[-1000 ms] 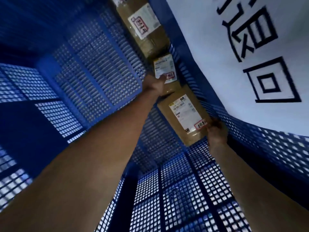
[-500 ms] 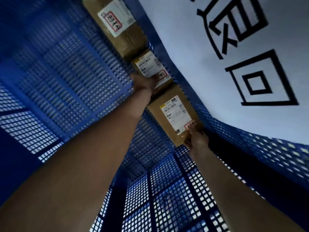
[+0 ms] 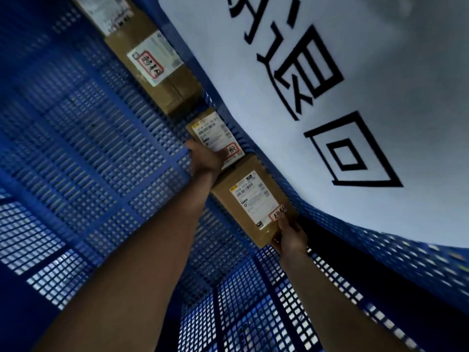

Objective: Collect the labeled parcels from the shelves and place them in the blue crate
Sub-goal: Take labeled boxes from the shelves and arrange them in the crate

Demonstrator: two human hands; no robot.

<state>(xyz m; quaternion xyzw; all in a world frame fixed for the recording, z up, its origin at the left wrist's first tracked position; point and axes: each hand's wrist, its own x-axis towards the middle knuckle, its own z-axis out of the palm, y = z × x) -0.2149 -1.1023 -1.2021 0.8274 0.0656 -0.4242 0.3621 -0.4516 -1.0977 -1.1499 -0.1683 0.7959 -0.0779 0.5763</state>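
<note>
I look down into the blue crate (image 3: 109, 158), whose floor and walls are a perforated grid. Brown cardboard parcels with white labels lie in a row along its right wall. My left hand (image 3: 205, 158) grips the small parcel (image 3: 215, 134) in the middle of the row. My right hand (image 3: 289, 235) holds the near corner of the nearer, larger parcel (image 3: 253, 201), thumb on its red-stamped label. A bigger parcel (image 3: 154, 64) lies farther back, and another one (image 3: 106, 11) sits at the top edge, partly cut off.
A white sheet with large black characters (image 3: 342, 123) hangs over the crate's right wall. Bare grid floor stretches to the left of the parcels (image 3: 76, 123). The near wall of the crate (image 3: 241, 313) rises between my forearms.
The view has swung, so the parcels and sheet sit farther up and left in the picture. Both hands have stayed on their parcels, which now press against the right wall.
</note>
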